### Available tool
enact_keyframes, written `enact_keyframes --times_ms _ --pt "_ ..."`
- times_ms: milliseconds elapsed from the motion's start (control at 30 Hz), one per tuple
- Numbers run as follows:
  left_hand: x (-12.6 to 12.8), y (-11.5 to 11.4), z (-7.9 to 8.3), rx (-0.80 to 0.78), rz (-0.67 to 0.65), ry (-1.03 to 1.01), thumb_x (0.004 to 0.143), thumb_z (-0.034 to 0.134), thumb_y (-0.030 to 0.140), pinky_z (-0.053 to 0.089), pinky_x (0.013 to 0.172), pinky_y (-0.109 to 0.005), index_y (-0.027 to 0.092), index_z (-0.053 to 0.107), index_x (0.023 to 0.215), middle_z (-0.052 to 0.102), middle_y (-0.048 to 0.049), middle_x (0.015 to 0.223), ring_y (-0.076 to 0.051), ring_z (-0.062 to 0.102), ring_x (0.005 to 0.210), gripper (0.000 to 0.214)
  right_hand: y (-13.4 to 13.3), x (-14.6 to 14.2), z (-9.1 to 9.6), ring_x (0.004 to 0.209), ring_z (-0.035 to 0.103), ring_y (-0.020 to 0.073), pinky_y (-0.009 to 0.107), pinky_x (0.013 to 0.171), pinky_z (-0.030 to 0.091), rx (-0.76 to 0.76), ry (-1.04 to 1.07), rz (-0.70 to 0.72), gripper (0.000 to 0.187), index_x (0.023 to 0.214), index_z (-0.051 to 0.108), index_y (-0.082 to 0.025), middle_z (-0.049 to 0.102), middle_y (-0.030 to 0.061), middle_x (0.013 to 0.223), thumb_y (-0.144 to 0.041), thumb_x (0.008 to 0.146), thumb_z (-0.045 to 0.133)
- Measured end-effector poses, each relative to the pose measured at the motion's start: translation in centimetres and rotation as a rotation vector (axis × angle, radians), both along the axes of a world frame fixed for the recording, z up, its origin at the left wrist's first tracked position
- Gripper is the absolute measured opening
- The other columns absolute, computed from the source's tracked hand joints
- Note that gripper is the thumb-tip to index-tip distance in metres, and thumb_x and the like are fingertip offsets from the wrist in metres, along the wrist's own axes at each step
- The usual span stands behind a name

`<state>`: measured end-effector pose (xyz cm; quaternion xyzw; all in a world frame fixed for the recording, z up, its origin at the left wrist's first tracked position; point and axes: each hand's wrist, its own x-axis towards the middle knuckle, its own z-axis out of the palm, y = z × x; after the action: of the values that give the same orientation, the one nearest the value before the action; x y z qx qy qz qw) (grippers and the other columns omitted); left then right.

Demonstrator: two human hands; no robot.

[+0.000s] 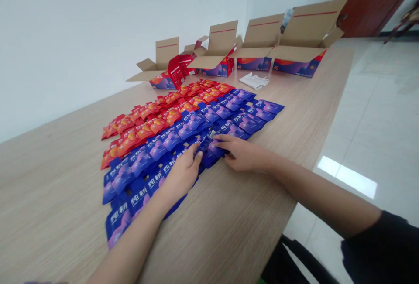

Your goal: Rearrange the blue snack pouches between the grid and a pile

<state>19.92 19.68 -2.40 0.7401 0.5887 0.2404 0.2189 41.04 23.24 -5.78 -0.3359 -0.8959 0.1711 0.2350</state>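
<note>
- Blue sachet [205, 142]: tilted, 1 o'clock of left grip [181, 177], which pinches it.
- Right grip [244, 153]: fingers pressed together beside it.
- Light pinching spares neighbouring sachets [157, 146] on the bench [49, 188].

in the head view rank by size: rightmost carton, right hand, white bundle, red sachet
1. Rightmost carton
2. Right hand, though it's nearer the camera, so it may only look this big
3. White bundle
4. Red sachet
</note>
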Motion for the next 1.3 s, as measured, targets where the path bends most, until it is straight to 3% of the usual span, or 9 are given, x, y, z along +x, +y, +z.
enact_keyframes --times_ms 367,500,633,967,1300 --pt "0.6 -0.3 0.6 -0.037 -0.067 -0.091 0.097 0.035 0.035 0.041 0.109 -0.044 0.015 0.055 0.131 0.064 -0.0110 0.132 -0.024 0.060 0.120 0.043 0.3 0.2 0.0 0.118 0.056 0.0237 0.039 0.107 0.044 0.027 0.108 0.023 0.049 0.119 0.060 -0.011 0.055 0.0155 0.126 0.001 0.073 0.048" --pt "1.2 -0.1 0.9 -0.013 -0.013 -0.065 0.097 0.035 0.036 0.041 0.109 -0.044 0.012 0.053 0.133 0.063 -0.0136 0.133 -0.026 0.059 0.123 0.047 1.4 2.0 0.9 0.119 0.056 0.0250 0.041 0.106 0.044 0.123 0.166 -0.113 0.051 0.119 0.060 -0.013 0.058 0.0141 0.124 0.000 0.071 0.049" --pt "2.6 0.7 1.3 -0.011 -0.018 -0.060 0.096 0.036 0.033 0.044 0.105 -0.045 0.013 0.055 0.130 0.067 -0.0133 0.126 -0.027 0.062 0.117 0.044 2.2 3.7 0.5 0.117 0.057 0.0299 0.044 0.103 0.046 0.136 0.049 -0.271 0.041 0.113 0.065 -0.009 0.061 0.0177 0.123 -0.007 0.074 0.053" --pt "4.5 2.6 0.1 -0.039 0.016 0.002 0.095 0.038 0.028 0.048 0.101 -0.045 0.014 0.057 0.127 0.070 -0.0138 0.119 -0.028 0.064 0.114 0.040 1.6 3.5 -0.1 0.129 0.052 0.0330 0.044 0.110 0.042 0.052 -0.076 -0.198 0.054 0.127 0.060 -0.003 0.053 0.0237 0.139 -0.013 0.074 0.059" --pt "4.5 2.5 0.1 -0.058 -0.037 0.005 0.096 0.035 0.029 0.043 0.107 -0.044 0.007 0.054 0.131 0.066 -0.0180 0.125 -0.028 0.060 0.122 0.045 1.7 3.7 0.4 0.128 0.055 0.0294 0.044 0.112 0.041 -0.031 -0.020 -0.206 0.055 0.132 0.059 -0.007 0.057 0.0184 0.139 -0.007 0.077 0.052"
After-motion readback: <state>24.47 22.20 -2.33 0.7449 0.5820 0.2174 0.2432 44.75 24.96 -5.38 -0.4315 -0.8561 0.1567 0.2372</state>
